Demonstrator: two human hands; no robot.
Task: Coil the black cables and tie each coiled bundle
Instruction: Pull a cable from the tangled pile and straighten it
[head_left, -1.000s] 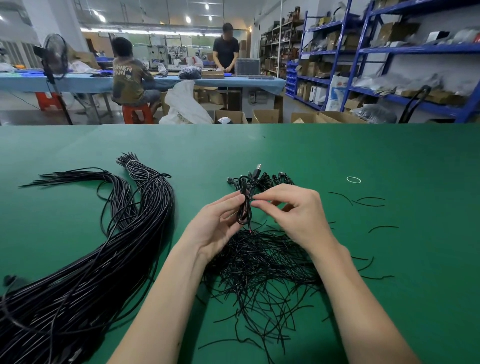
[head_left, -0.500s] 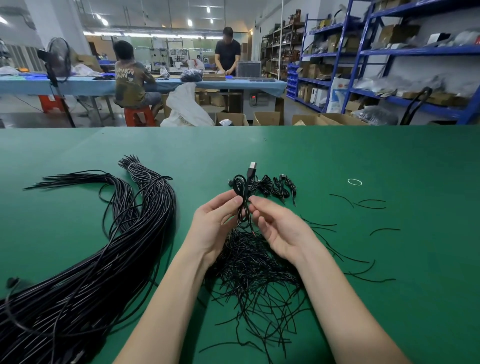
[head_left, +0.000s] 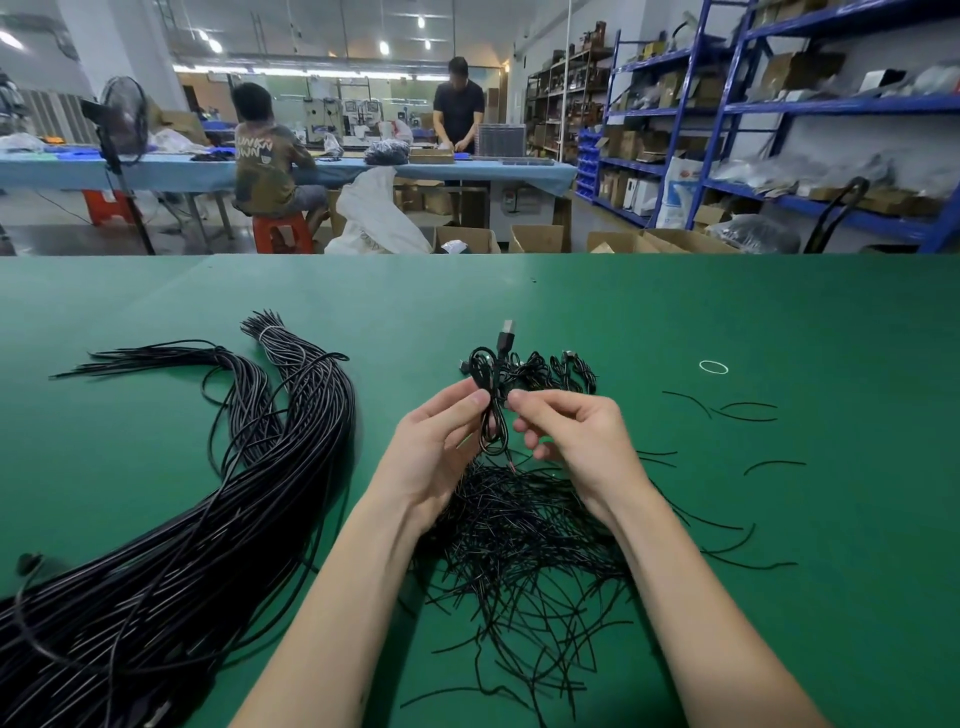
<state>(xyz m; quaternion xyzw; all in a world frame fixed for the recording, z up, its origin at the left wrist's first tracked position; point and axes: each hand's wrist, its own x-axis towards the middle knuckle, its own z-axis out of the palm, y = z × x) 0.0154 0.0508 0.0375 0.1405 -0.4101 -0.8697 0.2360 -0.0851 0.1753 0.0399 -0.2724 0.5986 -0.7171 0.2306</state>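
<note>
I see both hands up over the green table (head_left: 675, 312), mid-frame. Left hand (head_left: 436, 452) holds a coiled cable (head_left: 491, 410) upright, thumb and forefinger pinched on the coil's upper part; other fingers curl loosely behind it. Coil's a narrow loop, w/ a USB plug (head_left: 506, 336) sticking up above it. Right hand (head_left: 576, 441) is just right of the coil, fingers curled, thumb and forefinger pinched together at the coil's side. Looks like it's pinching a thin tie, but the tie is too fine to make out, so I can't tell for sure what's in the grip.

Under the hands and fwd arms lies a messy heap of short tie wires (head_left: 519, 545), w/ loose ones scattered to the right (head_left: 748, 413). Just behind the hands sits a small pile of finished bundles (head_left: 550, 369). Far left, a thick sheaf of uncoiled cables (head_left: 208, 519) sweeps from the near-left corner toward mid-table, one end bound w/ a pale band (head_left: 266, 332). A white rubber band (head_left: 714, 367) lies alone, right side, well apart from the rest.

Bkgd: two ppl at a blue bench (head_left: 332, 169), a standing fan (head_left: 124, 124), blue shelving (head_left: 779, 109) w/ boxes.
</note>
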